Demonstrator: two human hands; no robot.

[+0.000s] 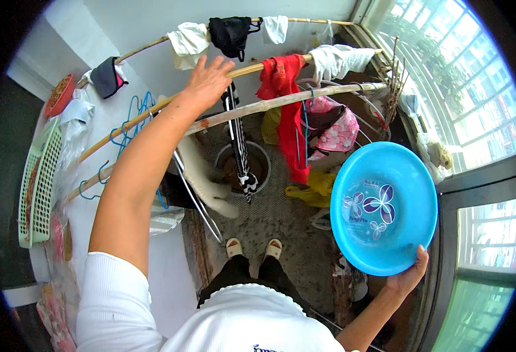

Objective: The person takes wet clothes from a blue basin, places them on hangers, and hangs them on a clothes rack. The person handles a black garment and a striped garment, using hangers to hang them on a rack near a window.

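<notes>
My left hand (208,81) reaches up and lies over a bamboo pole (247,70), its fingers spread; whether they touch other cloth cannot be made out. On the right, my right hand (409,276) grips the lower rim of a round blue plastic basin (407,234) with a flower print inside, held tilted toward me. A red garment (288,117) and a white towel (343,62) hang over the same pole, right of my left hand. Below that hand hang a black-and-white patterned strip (239,141) and a blurred whitish cloth (202,176).
A second pole (293,101) crosses nearer me. On the far pole hang a white cloth (189,44) and a black garment (230,36). Blue hangers (135,117) hang at left, near a green basket (39,182) and a red tray (59,95). Barred windows (475,70) stand at right.
</notes>
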